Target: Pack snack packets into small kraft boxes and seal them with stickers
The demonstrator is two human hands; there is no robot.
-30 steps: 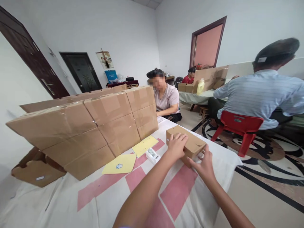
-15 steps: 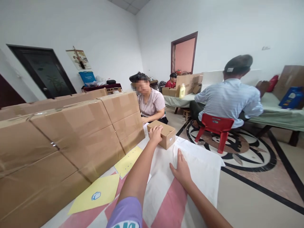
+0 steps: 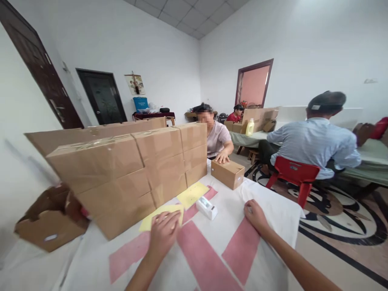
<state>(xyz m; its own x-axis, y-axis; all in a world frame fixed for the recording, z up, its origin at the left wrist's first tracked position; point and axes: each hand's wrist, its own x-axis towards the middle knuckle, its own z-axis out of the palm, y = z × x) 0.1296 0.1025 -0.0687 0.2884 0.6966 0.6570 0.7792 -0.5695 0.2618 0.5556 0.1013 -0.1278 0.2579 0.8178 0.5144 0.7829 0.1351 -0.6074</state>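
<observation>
Left hand (image 3: 163, 233) open, flat on yellow sheet (image 3: 174, 210). Right hand (image 3: 256, 215) curled on counter (image 3: 224, 220), grip unclear. Best slide sheet flat, clear of white device (image 3: 206, 207), no creasing.

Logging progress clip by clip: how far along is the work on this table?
Done, it seems: sealed cartons stand stacked, and a closed small box sits at the far side under a co-worker's hand. In hand: the left hand lies flat on a yellow card; the right hand rests on the tablecloth. Left, apparently: a second yellow card and a white device lie loose.
</observation>
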